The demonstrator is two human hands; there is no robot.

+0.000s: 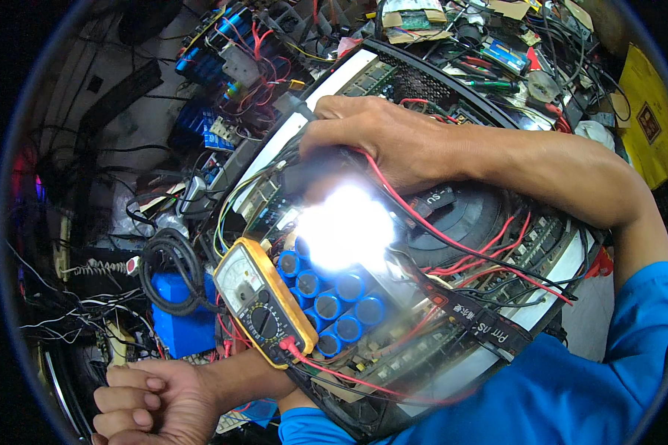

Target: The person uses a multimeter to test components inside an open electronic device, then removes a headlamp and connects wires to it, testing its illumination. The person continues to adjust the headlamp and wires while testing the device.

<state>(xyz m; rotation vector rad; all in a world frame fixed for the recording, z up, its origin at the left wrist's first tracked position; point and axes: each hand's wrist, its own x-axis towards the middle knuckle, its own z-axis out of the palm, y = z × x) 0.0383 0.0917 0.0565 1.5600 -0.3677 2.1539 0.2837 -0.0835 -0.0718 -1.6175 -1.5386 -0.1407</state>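
Note:
My left hand [152,404] is at the lower left, palm up with its fingers curled and nothing visible in them. My right hand [375,141] reaches across the top of an open amplifier chassis [501,326], its fingers curled round something hidden by blur and glare, beside red and black wires [416,215]. A glaring white lamp [345,226] with a black printed strap [482,330] lies below that hand. A yellow analog multimeter [263,308] with a red lead rests on the chassis beside several blue-topped capacitors [326,305]. A toroidal transformer [453,233] sits at the right.
Tools and small parts [490,74] crowd the top right, near a yellow bag [649,119]. Tangled electronics [230,74] fill the top left. A coiled black cable [171,252] hangs over a blue block [174,326] at the left, with loose white wires around it.

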